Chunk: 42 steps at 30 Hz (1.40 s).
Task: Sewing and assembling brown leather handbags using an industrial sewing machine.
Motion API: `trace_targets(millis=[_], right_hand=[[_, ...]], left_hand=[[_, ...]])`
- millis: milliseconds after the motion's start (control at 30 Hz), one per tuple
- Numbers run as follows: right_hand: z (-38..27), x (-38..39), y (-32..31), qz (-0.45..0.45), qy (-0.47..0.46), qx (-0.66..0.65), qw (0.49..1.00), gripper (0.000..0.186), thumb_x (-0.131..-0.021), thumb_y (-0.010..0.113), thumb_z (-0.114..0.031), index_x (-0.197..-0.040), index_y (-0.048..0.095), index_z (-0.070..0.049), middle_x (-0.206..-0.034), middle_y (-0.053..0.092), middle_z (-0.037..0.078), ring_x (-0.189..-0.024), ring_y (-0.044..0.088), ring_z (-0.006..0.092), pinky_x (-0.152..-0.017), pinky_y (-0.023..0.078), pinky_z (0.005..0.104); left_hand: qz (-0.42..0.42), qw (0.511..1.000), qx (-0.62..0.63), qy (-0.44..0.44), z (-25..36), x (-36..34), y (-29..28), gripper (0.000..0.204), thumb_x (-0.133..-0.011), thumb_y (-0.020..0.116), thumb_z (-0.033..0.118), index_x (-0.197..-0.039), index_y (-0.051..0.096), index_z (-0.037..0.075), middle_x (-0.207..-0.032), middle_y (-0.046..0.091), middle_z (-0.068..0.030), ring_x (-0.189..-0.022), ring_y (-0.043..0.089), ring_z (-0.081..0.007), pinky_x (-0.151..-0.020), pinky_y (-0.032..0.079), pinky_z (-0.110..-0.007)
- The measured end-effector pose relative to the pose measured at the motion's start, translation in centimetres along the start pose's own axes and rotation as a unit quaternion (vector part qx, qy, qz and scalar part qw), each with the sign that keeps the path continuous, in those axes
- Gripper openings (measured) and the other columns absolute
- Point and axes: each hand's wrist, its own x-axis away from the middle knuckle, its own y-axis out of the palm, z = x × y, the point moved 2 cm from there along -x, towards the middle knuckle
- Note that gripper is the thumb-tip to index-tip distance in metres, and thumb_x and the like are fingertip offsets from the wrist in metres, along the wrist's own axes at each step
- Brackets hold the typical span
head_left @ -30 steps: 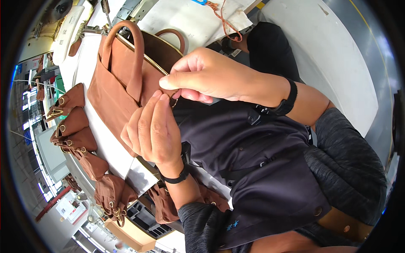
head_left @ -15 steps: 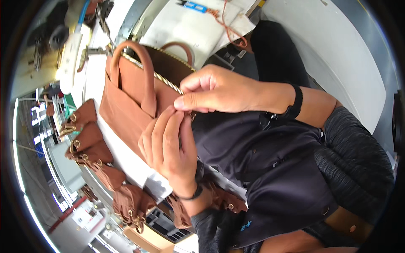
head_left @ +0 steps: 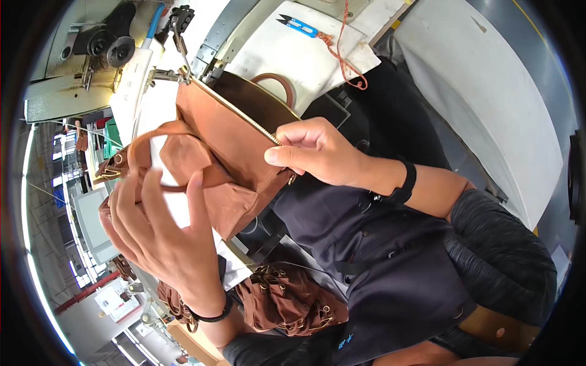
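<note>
Head view: brown handbag (head_left: pixel 235 146) held up over the lap, zip edge running diagonally, near the sewing machine (head_left: pixel 91 55). Right hand (head_left: pixel 320 155) pinches the zip end, thumb and fingers closed on the bag's upper corner. Left hand (head_left: pixel 162 235) open, fingers (head_left: pixel 195 198) spread against the bag's near side below its handle (head_left: pixel 155 161). Blue snips (head_left: pixel 299 24) lie on the white table (head_left: pixel 293 58) beyond.

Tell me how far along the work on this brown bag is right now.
Done: the brown bag has handles and a brass zipper fitted. In hand: the right hand pinches the zipper end, and the left hand is spread against the bag's side. Left: more brown pieces lie piled on the lap.
</note>
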Motion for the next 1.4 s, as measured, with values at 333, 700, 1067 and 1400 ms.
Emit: trace_targets(millis=[333, 700, 1067, 1400], right_hand=[[0.3, 0.4, 1.4, 0.040, -0.044, -0.007, 0.998, 0.029, -0.106, 0.064, -0.019, -0.081, 0.063, -0.004, -0.071, 0.051, -0.007, -0.063, 0.044, 0.0001, -0.057, 0.036, 0.0219], [-1.4, 0.5, 1.7, -0.002, -0.038, -0.014, 0.999, 0.025, -0.106, 0.063, -0.009, -0.082, 0.059, -0.001, -0.082, 0.062, -0.001, -0.071, 0.049, 0.0009, -0.060, 0.038, 0.0206], [-1.2, -0.1, 1.4, 0.009, -0.053, 0.001, 0.999, 0.032, -0.102, 0.064, -0.003, -0.075, 0.049, -0.001, -0.092, 0.060, 0.006, -0.076, 0.045, 0.0051, -0.062, 0.036, 0.0241], [-1.1, -1.2, 0.6, -0.008, -0.058, 0.015, 0.998, 0.031, -0.103, 0.064, -0.004, -0.074, 0.050, -0.002, -0.089, 0.059, 0.006, -0.074, 0.043, 0.0057, -0.062, 0.035, 0.0246]], left_hand=[[-0.118, 0.977, 0.164, -0.075, 1.7, 1.5, 4.7, 0.045, -0.095, 0.068, 0.009, -0.139, 0.059, 0.009, -0.143, 0.061, -0.0151, -0.138, 0.053, -0.0369, -0.120, 0.035, -0.056], [-0.101, 0.922, 0.355, -0.121, 6.3, 4.0, 6.9, 0.106, -0.090, 0.043, 0.086, -0.161, 0.039, 0.008, -0.162, 0.044, -0.0177, -0.148, 0.045, -0.0314, -0.121, 0.022, -0.053], [-0.127, 0.930, 0.328, -0.112, 5.8, 3.1, 6.5, 0.112, -0.082, 0.044, 0.092, -0.157, 0.047, 0.009, -0.159, 0.046, -0.0217, -0.139, 0.052, -0.0315, -0.110, 0.033, -0.045], [-0.113, 0.927, 0.332, -0.130, 5.7, 2.7, 7.8, 0.119, -0.076, 0.049, 0.094, -0.158, 0.045, 0.008, -0.158, 0.047, -0.0215, -0.138, 0.052, -0.0323, -0.108, 0.034, -0.046]])
